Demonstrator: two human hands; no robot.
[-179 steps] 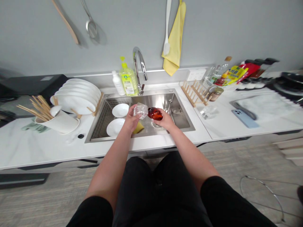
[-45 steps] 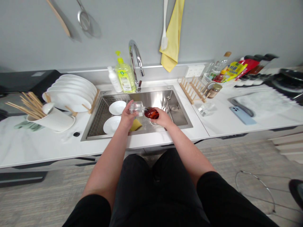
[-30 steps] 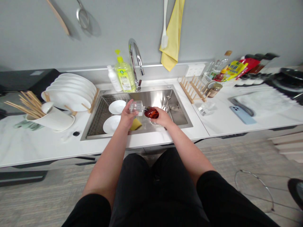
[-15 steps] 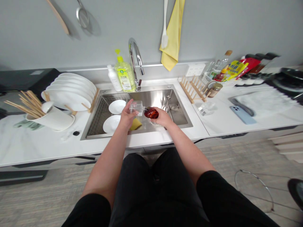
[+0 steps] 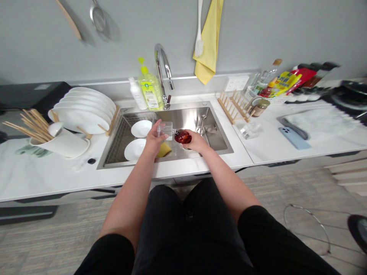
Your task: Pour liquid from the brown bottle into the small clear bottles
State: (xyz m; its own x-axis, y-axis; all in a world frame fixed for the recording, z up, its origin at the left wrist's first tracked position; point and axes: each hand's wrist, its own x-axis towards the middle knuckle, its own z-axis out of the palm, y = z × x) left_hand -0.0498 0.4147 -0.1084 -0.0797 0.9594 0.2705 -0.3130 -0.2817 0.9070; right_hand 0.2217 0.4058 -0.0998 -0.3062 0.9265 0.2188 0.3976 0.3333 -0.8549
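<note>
Over the sink (image 5: 226, 147), my left hand (image 5: 154, 140) is closed around a small clear box (image 5: 166, 129). My right hand (image 5: 200, 142) grips a bottle of dark reddish-brown liquid (image 5: 183, 136), laid over on its side. Its narrow neck points left at the box, close to or touching its right side; I cannot tell if liquid flows. A yellow sponge (image 5: 164, 150) lies below the box. To the left of my hands, two white dishes (image 5: 134, 149) sit in the wire basket (image 5: 117, 134).
Behind the sink stand the faucet (image 5: 162, 65), a dish soap bottle (image 5: 151, 89) and a white bottle (image 5: 138, 94). Plates (image 5: 82, 114) and a chopstick holder (image 5: 67, 143) are on the left. A wooden rack (image 5: 233, 107), a jar (image 5: 261, 108) and a phone (image 5: 294, 137) are on the right.
My view has shifted very slightly. Both hands keep the box and the bottle almost in the same place, with the bottle's neck still toward the box.
</note>
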